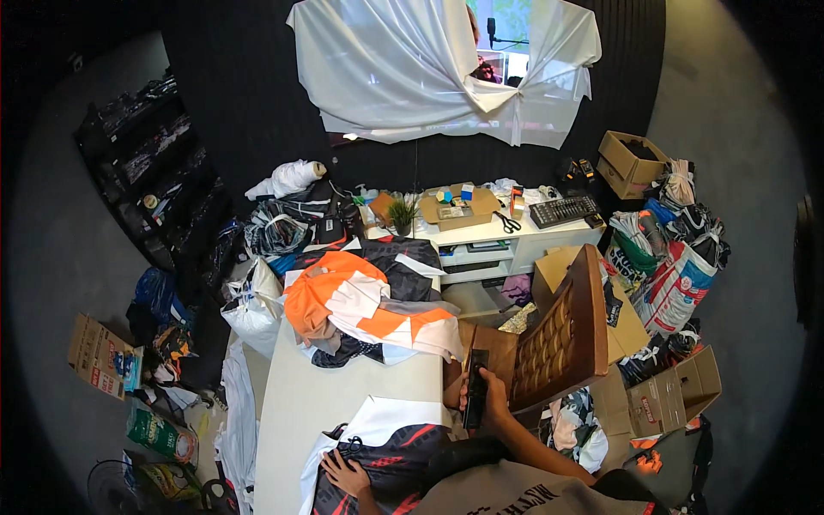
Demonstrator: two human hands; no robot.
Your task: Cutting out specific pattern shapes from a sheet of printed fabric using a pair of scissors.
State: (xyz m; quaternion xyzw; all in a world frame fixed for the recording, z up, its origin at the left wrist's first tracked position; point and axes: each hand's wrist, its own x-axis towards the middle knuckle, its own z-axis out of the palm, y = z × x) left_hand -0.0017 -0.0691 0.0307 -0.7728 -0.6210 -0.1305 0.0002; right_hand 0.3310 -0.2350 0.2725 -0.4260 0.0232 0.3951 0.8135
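My left hand lies with fingers spread on a black, red and white garment at the near end of the white table. A small black looped item on the garment is too small to make out. My right hand grips a long black handheld object beside the table's right edge, above the seat of a brown tufted leather chair. Farther along the table lies a pile of orange, white, grey and black fabric.
A white desk at the back carries a keyboard, scissors, a cardboard tray and a plant. A white cloth drapes a screen. Bundled bags and cardboard boxes crowd the right, with shelving and more bags at left.
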